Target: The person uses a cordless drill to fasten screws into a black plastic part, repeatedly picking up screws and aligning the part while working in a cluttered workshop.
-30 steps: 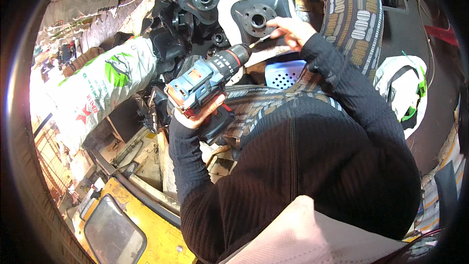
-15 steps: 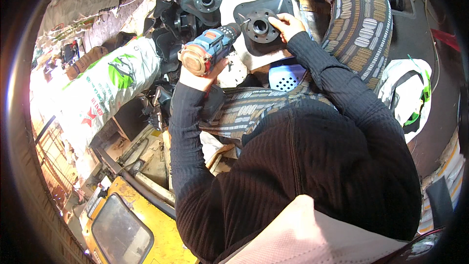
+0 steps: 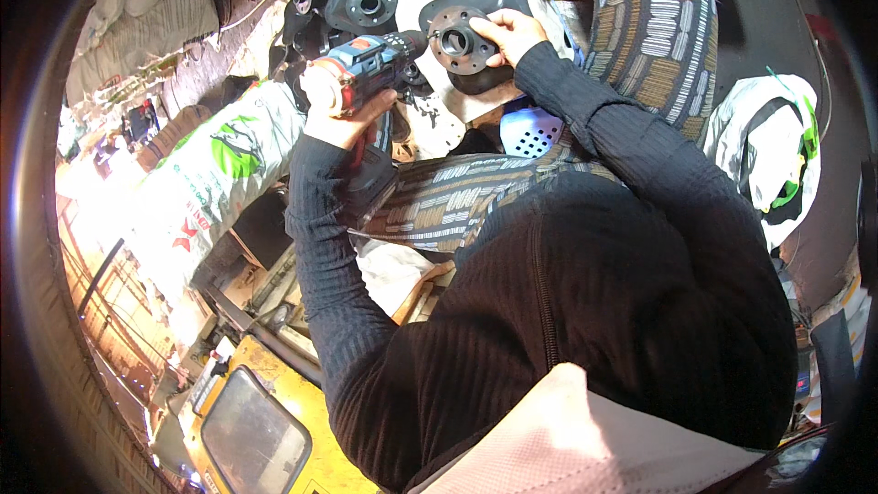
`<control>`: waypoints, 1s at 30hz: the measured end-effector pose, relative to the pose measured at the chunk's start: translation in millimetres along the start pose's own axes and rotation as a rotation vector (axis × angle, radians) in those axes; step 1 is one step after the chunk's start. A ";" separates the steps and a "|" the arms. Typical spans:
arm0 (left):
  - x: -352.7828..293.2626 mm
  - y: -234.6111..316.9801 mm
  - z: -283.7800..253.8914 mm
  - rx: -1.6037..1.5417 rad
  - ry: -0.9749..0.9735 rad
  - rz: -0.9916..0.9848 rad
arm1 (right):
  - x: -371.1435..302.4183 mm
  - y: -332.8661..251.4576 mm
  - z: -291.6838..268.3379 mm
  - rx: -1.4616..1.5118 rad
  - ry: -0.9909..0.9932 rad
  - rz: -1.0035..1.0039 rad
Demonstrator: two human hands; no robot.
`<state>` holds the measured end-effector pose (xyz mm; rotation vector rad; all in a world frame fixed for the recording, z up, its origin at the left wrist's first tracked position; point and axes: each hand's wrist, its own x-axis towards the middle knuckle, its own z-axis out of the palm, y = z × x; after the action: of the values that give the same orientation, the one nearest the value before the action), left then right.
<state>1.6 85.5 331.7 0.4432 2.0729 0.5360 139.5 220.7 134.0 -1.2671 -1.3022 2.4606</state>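
My left hand is wrapped round the grip of a blue and red cordless drill, its dark chuck pointing right. The chuck's front comes close to the left rim of a black metal hub; whether they touch I cannot tell. This hub has a round flange with small holes around a wide central bore, and a dark squarish plate behind it. My right hand pinches the flange's right side, thumb near the bore. Beneath the hub lies a pale cloth.
Similar black hubs are piled at the upper left. A perforated white-blue shoe shows between my patterned trouser legs. White-green sacks lie on the left, and another white bag is at the right. A yellow machine panel stands lower left.
The drill has moved left and a little up, its chuck now more level. The hub's round flange has shifted left and tilted in my right hand. My view has shifted slightly.
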 end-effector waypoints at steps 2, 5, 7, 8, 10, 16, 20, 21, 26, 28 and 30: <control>-0.8 2.7 3.2 0.033 0.061 -0.064 | 0.8 0.4 0.4 0.031 -0.011 0.002; -0.6 -0.2 5.9 -0.007 0.097 -0.053 | 0.3 0.9 0.9 0.049 -0.012 0.017; 1.6 -3.8 5.7 -0.039 0.087 0.029 | -0.5 0.4 0.9 0.048 -0.015 0.015; 2.8 -5.6 5.2 -0.053 0.073 0.095 | -1.2 0.3 1.4 0.080 -0.021 0.019; 4.4 -8.0 4.0 -0.050 0.054 0.112 | -1.4 0.0 1.2 0.064 -0.022 0.027; 8.2 -4.5 5.3 0.071 0.051 0.067 | 3.6 6.7 -1.6 0.024 0.025 0.024; 29.6 -2.4 -2.4 0.638 -0.160 0.193 | 6.6 17.6 -3.4 -0.019 0.103 0.026; 36.3 -4.1 -6.3 0.865 -0.210 0.246 | 7.2 19.9 -3.5 -0.037 0.106 0.004; 52.0 -31.4 -15.8 0.685 -0.131 0.333 | 9.0 24.6 -3.4 -0.087 0.121 -0.002; 53.9 -39.4 -17.9 0.767 -0.139 0.391 | 9.1 23.6 -3.3 -0.080 0.118 0.005; 53.3 -43.3 -16.7 0.963 -0.101 0.615 | 8.6 22.2 -3.5 -0.070 0.108 0.010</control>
<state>-44.4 72.6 279.6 1.6509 1.9623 -0.2018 142.6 212.5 111.6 -1.4043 -1.3685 2.3360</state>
